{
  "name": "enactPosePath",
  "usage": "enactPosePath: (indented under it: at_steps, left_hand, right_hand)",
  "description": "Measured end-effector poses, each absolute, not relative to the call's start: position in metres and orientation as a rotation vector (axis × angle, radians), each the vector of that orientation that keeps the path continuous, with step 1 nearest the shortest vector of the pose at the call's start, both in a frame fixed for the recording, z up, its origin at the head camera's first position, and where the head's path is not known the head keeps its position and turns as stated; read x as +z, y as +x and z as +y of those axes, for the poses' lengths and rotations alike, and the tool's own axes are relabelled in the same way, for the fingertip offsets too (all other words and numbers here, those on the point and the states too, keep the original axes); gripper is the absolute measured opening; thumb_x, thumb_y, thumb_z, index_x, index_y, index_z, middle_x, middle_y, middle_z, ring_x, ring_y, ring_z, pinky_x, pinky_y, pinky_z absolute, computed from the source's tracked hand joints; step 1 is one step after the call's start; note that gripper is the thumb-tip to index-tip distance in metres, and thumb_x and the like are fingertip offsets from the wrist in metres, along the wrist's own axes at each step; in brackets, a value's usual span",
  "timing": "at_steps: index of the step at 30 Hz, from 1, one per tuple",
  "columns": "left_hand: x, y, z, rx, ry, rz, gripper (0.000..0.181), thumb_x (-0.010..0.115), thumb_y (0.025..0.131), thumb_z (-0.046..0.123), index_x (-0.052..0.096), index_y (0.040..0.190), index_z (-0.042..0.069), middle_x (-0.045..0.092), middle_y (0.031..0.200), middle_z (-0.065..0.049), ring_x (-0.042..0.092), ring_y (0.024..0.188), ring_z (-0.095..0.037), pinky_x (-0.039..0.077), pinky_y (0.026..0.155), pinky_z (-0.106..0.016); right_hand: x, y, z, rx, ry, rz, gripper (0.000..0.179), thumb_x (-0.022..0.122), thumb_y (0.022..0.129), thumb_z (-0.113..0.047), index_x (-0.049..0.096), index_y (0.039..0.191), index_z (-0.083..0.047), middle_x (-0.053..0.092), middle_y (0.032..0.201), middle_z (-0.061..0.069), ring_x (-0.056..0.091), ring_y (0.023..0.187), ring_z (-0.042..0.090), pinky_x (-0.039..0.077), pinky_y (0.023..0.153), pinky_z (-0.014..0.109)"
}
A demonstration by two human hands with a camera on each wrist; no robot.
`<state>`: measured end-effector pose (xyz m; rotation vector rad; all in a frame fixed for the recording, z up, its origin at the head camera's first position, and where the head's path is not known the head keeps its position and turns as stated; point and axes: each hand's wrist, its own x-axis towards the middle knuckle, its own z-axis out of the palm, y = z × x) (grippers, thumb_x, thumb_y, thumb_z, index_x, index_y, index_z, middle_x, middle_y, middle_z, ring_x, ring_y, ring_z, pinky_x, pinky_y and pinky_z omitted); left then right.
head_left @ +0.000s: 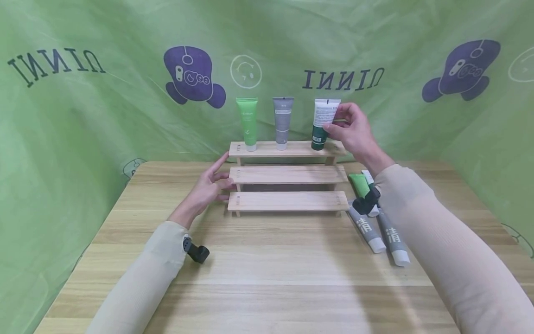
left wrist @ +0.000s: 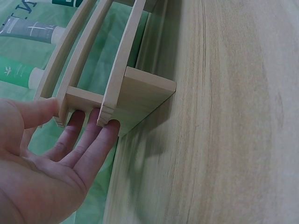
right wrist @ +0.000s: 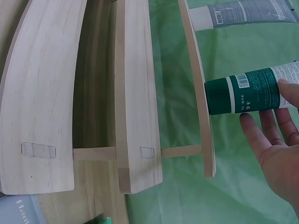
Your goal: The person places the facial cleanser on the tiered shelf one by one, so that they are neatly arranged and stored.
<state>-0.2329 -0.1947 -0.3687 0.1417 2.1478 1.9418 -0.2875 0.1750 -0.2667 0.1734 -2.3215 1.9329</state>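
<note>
A three-step wooden display stand is on the table. My left hand holds its left end; in the left wrist view the thumb rests at the middle step's edge, with fingers below it. On the top step, my right hand pinches a white-and-green squeeze tube between thumb and fingers. That tube is upright with its dark green cap down, at the step's surface. To its left, a grey tube and a light green tube stand cap down, apart from each other.
Right of the stand, two grey tubes lie on the wooden table, with a green tube and a partly hidden white tube behind them. A printed green cloth hangs behind the table and along its sides.
</note>
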Motion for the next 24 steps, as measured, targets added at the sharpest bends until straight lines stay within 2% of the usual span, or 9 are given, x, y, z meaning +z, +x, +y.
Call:
enactPosePath:
  at_steps: [8, 15, 20, 24]
  left_hand:
    - [-0.369, -0.233, -0.195, 1.941, 0.130, 2.148, 0.082, 0.051, 0.100, -0.003, 0.021, 0.158, 0.047, 0.040, 0.145, -0.027, 0.052, 0.124, -0.045, 0.053, 0.095, -0.059]
    - [-0.369, -0.233, -0.194, 1.933, 0.136, 2.148, 0.084, 0.052, 0.099, -0.002, 0.018, 0.159, 0.046, 0.038, 0.146, -0.026, 0.053, 0.123, -0.044, 0.055, 0.094, -0.056]
    - [-0.370, -0.233, -0.196, 1.923, 0.124, 2.151, 0.084, 0.053, 0.099, -0.002, 0.019, 0.158, 0.048, 0.037, 0.147, -0.026, 0.053, 0.124, -0.044, 0.056, 0.093, -0.053]
    - [-0.369, -0.232, -0.196, 1.921, 0.138, 2.148, 0.083, 0.052, 0.100, -0.001, 0.018, 0.158, 0.047, 0.036, 0.147, -0.028, 0.052, 0.125, -0.045, 0.055, 0.094, -0.055]
  right_hand:
    - [-0.268, -0.285, 0.180, 1.864, 0.198, -2.348, 0.041, 0.068, 0.093, -0.001, 0.049, 0.128, -0.010, 0.057, 0.129, 0.010, 0.058, 0.117, 0.025, 0.049, 0.105, 0.036]
    - [-0.270, -0.276, 0.194, 1.900, 0.224, -2.342, 0.045, 0.071, 0.094, -0.012, 0.049, 0.133, -0.006, 0.058, 0.121, 0.005, 0.060, 0.112, 0.021, 0.056, 0.093, 0.028]
    - [-0.269, -0.267, 0.203, 1.957, 0.201, -2.320, 0.050, 0.071, 0.094, -0.012, 0.047, 0.136, -0.001, 0.057, 0.120, 0.006, 0.061, 0.108, 0.018, 0.059, 0.089, 0.030]
    - [-0.269, -0.258, 0.208, 1.994, 0.172, -2.319, 0.044, 0.070, 0.095, -0.011, 0.050, 0.132, -0.002, 0.058, 0.117, 0.007, 0.062, 0.104, 0.019, 0.060, 0.087, 0.033]
